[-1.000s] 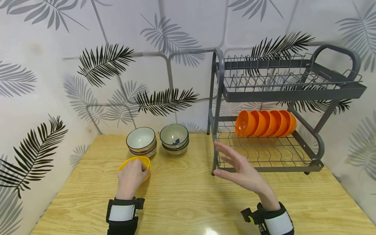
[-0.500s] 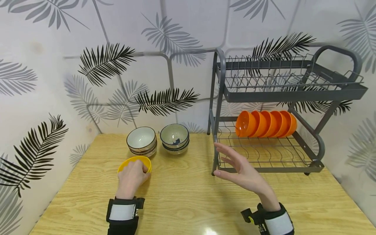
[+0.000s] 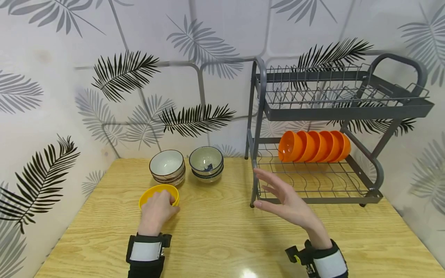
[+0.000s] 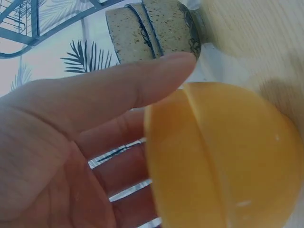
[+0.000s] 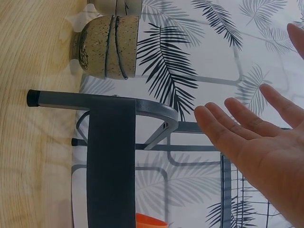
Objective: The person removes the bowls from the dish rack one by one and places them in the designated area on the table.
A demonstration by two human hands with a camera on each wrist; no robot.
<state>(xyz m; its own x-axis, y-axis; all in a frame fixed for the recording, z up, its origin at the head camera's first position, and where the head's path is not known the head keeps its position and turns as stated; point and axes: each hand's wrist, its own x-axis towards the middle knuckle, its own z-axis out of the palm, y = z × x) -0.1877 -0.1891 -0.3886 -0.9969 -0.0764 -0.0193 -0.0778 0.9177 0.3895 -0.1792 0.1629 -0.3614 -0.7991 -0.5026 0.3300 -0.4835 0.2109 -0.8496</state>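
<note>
In the head view my left hand (image 3: 157,211) is at a yellow bowl (image 3: 160,188) on the wooden table, with its fingers reaching over the near rim. The left wrist view shows the fingers (image 4: 126,166) passing behind the bowl's rim, their tips hidden. The straight thumb (image 4: 142,80) extends past the bowl's side and does not wrap round the wall. A ridge runs around the yellow bowl (image 4: 247,156); I cannot tell whether it is one bowl or a stack. My right hand (image 3: 286,204) hovers, fingers spread, beside the dish rack's left front leg, holding nothing.
Behind the yellow bowl stand brown-rimmed bowls (image 3: 167,164) in a stack, and beside them stacked blue-rimmed bowls (image 3: 206,160). The two-tier grey dish rack (image 3: 347,114) stands at the right. Several orange bowls (image 3: 292,146) lean in a row on its lower tier.
The left thumb has shifted slightly outward from the index finger at the yellow bowl. The right hand and the bowls stay in place.
</note>
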